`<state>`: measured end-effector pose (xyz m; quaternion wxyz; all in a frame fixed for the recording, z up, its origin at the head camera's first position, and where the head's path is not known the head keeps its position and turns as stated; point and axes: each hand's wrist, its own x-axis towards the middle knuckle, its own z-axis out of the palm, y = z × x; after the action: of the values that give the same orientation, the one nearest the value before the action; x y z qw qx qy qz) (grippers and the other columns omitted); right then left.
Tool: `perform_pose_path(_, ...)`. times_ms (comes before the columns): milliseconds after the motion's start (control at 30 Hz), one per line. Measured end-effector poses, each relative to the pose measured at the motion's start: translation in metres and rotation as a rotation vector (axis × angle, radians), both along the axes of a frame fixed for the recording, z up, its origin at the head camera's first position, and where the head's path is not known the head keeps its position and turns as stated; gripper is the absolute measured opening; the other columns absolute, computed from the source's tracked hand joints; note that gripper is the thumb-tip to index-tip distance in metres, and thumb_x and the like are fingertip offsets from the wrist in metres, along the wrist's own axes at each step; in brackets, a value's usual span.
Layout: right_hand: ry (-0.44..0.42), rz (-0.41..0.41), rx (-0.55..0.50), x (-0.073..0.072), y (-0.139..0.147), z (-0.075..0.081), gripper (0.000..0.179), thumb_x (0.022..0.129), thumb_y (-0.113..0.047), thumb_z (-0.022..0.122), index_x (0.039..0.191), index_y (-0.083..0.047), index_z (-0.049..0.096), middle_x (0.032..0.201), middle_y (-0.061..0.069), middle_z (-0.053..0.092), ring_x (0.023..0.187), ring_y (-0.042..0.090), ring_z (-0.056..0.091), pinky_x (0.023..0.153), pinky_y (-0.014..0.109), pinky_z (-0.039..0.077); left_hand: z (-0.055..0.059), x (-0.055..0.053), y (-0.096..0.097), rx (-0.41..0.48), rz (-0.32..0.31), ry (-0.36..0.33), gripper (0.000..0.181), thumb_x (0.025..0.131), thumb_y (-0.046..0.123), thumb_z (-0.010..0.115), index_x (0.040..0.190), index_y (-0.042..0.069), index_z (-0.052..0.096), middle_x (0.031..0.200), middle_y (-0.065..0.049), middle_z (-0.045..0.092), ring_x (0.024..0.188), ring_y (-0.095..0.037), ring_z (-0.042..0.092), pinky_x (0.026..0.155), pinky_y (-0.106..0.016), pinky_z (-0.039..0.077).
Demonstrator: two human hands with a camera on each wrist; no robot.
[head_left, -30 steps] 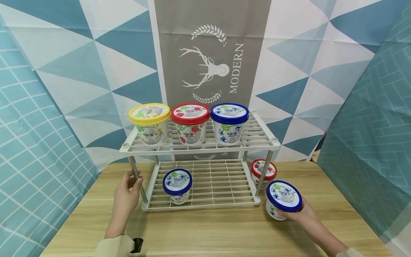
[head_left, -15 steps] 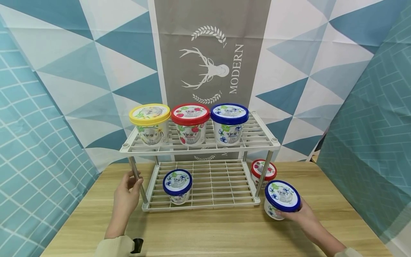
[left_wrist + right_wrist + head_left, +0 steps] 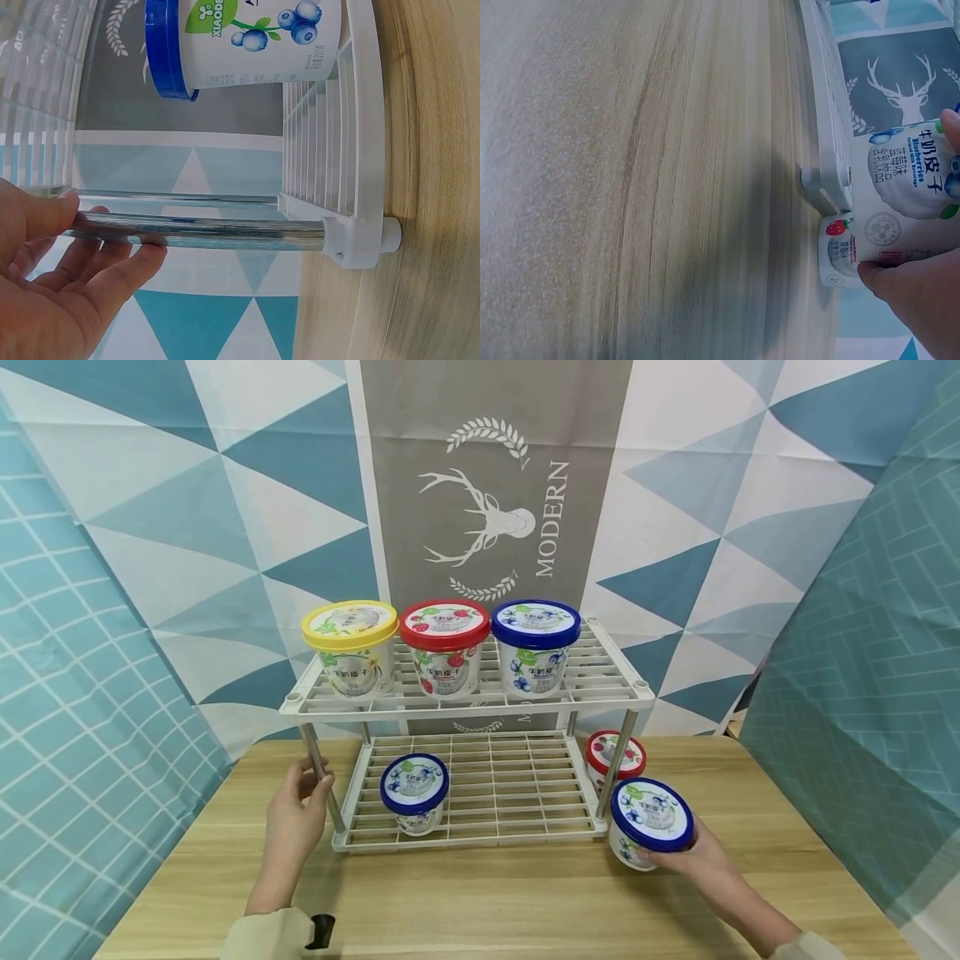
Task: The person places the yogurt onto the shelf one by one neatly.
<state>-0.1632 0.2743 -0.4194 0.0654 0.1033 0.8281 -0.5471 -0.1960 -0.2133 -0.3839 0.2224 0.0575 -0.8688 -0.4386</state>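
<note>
My left hand holds the front left metal post of a white two-tier rack, thumb on one side and fingers on the other. My right hand grips a white tub with a blue lid and blueberry print, close over the table just right of the rack's front right corner. In the right wrist view the tub's printed side shows between thumb and fingers. Behind it, a red-lidded strawberry tub stands beside the rack, partly hidden by a post. Another blue-lidded tub sits at the lower shelf's left.
On the upper shelf a yellow-lidded tub, a red-lidded tub and a blue-lidded tub stand in a row. The rack rests on a wooden table, with a patterned cloth hanging behind.
My right hand has moved the blue-lidded tub a little to the left, toward the rack's front right corner. The left hand keeps its hold on the post.
</note>
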Motion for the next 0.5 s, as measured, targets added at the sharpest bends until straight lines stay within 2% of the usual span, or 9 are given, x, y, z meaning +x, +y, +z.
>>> perform_pose_path(300, 0.008, -0.007, 0.019, -0.001, -0.007, 0.0, 0.109, 0.07, -0.02, 0.083, 0.148, -0.001, 0.009, 0.147, 0.028, 0.026, 0.134, 0.048, 0.026, 0.105, 0.057, 0.03, 0.002, 0.001, 0.0, 0.01, -0.01, -0.004, 0.027, 0.097, 0.013, 0.05, 0.123, 0.006, 0.049, 0.112, -0.024, 0.063, 0.101, -0.036, 0.059, 0.083, -0.051, 0.044)
perform_pose_path(500, 0.07, -0.006, 0.056, 0.001, -0.011, -0.002, 0.106, 0.067, -0.019, 0.085, 0.146, 0.0, 0.016, 0.144, 0.028, 0.033, 0.132, 0.045, 0.034, 0.104, 0.053, 0.035, 0.002, 0.0, 0.0, 0.012, -0.004, -0.009, 0.027, 0.097, 0.013, 0.05, 0.123, 0.007, 0.049, 0.111, -0.023, 0.064, 0.102, -0.035, 0.059, 0.084, -0.051, 0.044)
